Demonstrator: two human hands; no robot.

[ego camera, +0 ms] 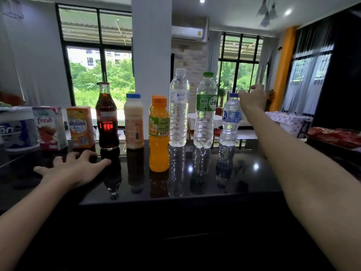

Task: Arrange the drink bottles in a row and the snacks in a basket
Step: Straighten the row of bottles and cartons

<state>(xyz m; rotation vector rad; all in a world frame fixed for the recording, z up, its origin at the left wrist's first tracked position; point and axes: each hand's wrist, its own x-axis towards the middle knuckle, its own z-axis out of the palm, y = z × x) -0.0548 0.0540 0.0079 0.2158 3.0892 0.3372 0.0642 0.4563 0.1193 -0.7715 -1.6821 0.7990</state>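
Observation:
Drinks stand along the back of a glossy black counter (195,184): a pink carton (51,127), an orange carton (80,127), a cola bottle (107,118), a cream milk bottle (134,122), two orange juice bottles, one behind the other (159,133), a tall clear water bottle (179,108), a green-labelled water bottle (206,112) and a small blue-capped water bottle (230,120). My left hand (75,167) rests flat on the counter before the cola bottle, fingers spread. My right hand (253,97) hovers just right of the small bottle's cap, fingers loosely apart, holding nothing.
A white and blue tub (18,130) stands at the far left of the counter. A dark tray or basket with red snack packets (336,136) sits at the right edge. A white pillar (151,55) rises behind the bottles.

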